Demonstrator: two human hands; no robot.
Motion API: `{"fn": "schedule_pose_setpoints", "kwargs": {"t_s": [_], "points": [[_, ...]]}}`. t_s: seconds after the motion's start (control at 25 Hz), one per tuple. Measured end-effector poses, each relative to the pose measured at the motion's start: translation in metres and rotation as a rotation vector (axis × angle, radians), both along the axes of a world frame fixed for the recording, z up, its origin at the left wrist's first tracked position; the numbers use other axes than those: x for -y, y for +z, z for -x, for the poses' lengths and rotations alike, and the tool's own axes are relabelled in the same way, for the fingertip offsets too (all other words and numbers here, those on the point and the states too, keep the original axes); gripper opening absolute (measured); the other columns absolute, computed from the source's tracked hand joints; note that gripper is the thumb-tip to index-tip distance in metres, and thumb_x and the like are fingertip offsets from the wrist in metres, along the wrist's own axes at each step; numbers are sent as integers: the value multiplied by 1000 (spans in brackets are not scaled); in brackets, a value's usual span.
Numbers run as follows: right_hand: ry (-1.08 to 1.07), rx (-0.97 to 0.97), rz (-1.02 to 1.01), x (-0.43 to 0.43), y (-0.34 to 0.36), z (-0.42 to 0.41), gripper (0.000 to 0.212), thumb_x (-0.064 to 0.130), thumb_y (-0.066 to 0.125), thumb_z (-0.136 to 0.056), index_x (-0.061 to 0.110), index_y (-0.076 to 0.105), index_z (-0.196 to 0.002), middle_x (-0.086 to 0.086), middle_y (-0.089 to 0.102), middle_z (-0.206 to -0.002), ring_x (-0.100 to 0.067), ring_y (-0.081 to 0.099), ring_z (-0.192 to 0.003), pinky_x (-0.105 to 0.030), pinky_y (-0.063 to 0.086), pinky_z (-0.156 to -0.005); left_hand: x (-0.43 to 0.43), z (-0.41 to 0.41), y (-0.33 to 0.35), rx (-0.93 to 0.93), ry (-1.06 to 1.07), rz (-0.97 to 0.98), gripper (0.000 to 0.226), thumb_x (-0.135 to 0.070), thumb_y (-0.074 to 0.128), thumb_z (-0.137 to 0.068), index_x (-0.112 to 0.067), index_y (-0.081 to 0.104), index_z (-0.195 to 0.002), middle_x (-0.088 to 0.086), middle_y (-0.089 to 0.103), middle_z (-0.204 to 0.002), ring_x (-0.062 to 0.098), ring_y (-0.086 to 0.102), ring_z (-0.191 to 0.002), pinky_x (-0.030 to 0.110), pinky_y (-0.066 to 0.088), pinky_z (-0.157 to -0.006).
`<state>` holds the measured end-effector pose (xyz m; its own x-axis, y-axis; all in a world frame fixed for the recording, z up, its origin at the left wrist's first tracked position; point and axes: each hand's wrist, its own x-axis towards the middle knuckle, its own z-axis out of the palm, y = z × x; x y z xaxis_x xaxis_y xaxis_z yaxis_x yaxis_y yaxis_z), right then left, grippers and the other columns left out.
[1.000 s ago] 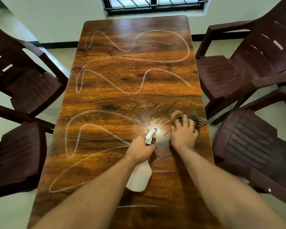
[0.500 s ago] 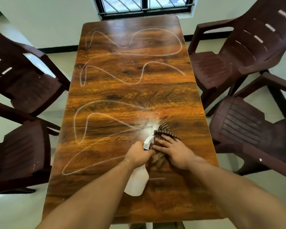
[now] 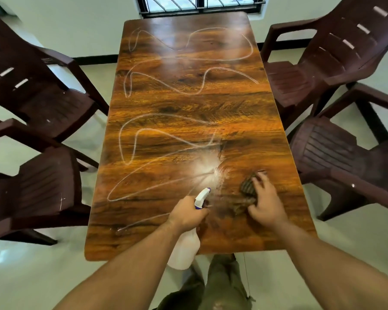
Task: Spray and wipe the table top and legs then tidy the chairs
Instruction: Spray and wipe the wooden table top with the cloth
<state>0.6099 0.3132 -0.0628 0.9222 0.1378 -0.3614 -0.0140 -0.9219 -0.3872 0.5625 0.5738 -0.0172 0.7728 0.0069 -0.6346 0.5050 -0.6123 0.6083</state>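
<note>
A long wooden table (image 3: 188, 104) with white squiggly lines drawn over its top fills the middle of the head view. My left hand (image 3: 187, 214) grips a white spray bottle (image 3: 184, 247) by its neck, nozzle pointing at a wet glare patch (image 3: 207, 168). My right hand (image 3: 263, 201) presses flat on a dark checked cloth (image 3: 246, 186) on the near right part of the top. The table legs are hidden.
Two dark brown plastic chairs stand on the left (image 3: 38, 92) (image 3: 31, 189) and two on the right (image 3: 318, 63) (image 3: 349, 157), all angled away from the table. A barred window (image 3: 199, 4) is behind the far end. My legs show below the near edge.
My right hand slid the cloth from the far right to the middle by the bottle, then back out to the right. The view has pulled back from the table.
</note>
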Motion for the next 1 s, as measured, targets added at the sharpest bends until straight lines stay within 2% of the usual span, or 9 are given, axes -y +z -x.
{"fn": "schedule_pose_setpoints", "kwargs": {"t_s": [0.04,0.12,0.28,0.36,0.44,0.56,0.72,0.88,1.0], "points": [[-216,-18,61,3,2,-2,81,25,65,-85,11,27,-156,1,3,-166,-24,12,-150,-33,16,-122,-1,8,0,2,4,0,19,-20,66,-91,-3,70,-100,9,70,-80,25,68,-75,43,58,-80],[-269,-6,13,-29,1,7,74,21,62,-88,8,31,-154,-2,8,-167,-24,10,-151,-35,15,-124,-2,23,0,16,-16,-5,13,-19,66,-90,-9,69,-98,13,74,-92,29,71,-85,45,58,-84],[472,-56,-189,-95,-5,87,73,17,55,-82,18,38,-153,2,27,-163,-17,18,-151,-33,8,-124,-8,41,2,74,-84,18,12,-20,69,-84,-23,63,-74,1,69,-73,23,65,-71,38,52,-68],[614,13,-88,-67,-5,103,74,27,50,-88,29,25,-158,10,8,-166,-14,8,-152,-38,7,-123,-13,46,5,64,-83,29,20,-16,68,-86,-23,60,-69,-4,62,-65,15,57,-62,31,44,-59],[400,25,63,-30,-11,97,71,31,47,-94,33,17,-159,13,-8,-165,-16,1,-153,-46,12,-124,-21,50,4,48,-76,18,18,-15,67,-87,-19,59,-71,-3,59,-63,16,54,-60,30,40,-59],[-147,-5,176,-15,-12,83,65,28,47,-97,25,23,-158,2,-3,-168,-23,1,-153,-44,17,-122,-29,59,-1,43,-129,-6,14,-18,65,-85,-10,61,-75,3,59,-64,22,57,-60,32,44,-59],[-189,-12,102,-27,-6,81,71,22,50,-97,13,17,-159,-3,-1,-168,-23,-1,-154,-37,7,-123,-38,78,-3,-32,-217,18,14,-26,62,-80,-14,60,-72,4,63,-64,24,65,-53,40,61,-58],[-522,-57,144,-51,0,56,71,28,49,-100,5,14,-158,-11,-4,-167,-27,-5,-154,-34,1,-124,-48,94,-6,-78,-215,12,9,-16,65,-85,-9,65,-91,7,67,-77,27,70,-62,41,64,-61],[-154,2,21,-132,-8,66,62,34,40,-102,12,22,-158,-6,7,-168,-27,1,-154,-43,13,-124,-60,102,-3,-47,-108,-14,3,-11,64,-84,-12,63,-81,4,65,-71,24,68,-57,39,62,-56]]}}
